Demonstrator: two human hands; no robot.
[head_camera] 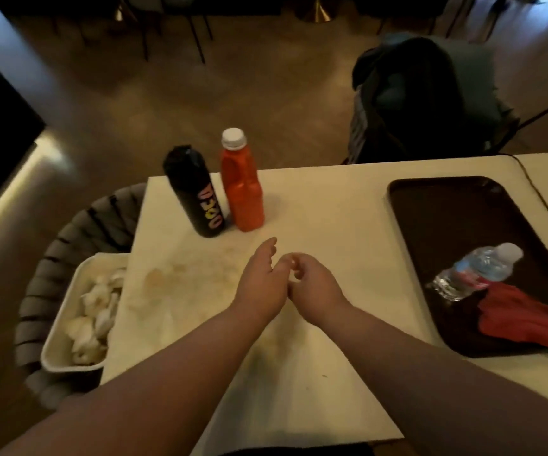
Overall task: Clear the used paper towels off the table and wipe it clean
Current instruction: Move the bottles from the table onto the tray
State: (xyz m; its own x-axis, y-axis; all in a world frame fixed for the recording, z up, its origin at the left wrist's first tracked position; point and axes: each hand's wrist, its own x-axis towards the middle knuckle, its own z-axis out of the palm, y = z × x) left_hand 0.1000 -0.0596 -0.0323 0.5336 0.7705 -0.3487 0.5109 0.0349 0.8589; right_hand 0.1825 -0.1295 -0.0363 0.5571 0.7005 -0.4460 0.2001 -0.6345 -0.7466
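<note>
My two hands meet over the middle of the white table (331,205). My left hand (261,279) has its fingers stretched forward and holds nothing. My right hand (313,279) touches it, with the fingers curled in and nothing visible inside them. Crumpled used paper towels (96,311) lie in a white bin (60,327) off the table's left edge. Brownish smears (164,278) mark the tabletop left of my hands. A red cloth (525,319) lies on the dark tray (430,205) at the right.
A black bottle (197,192) and an orange bottle with a white cap (243,189) stand at the table's far side. A crushed water bottle (479,269) lies on the tray. The bin rests on a grey woven chair (78,225). A chair draped with dark clothing (423,97) stands beyond the table.
</note>
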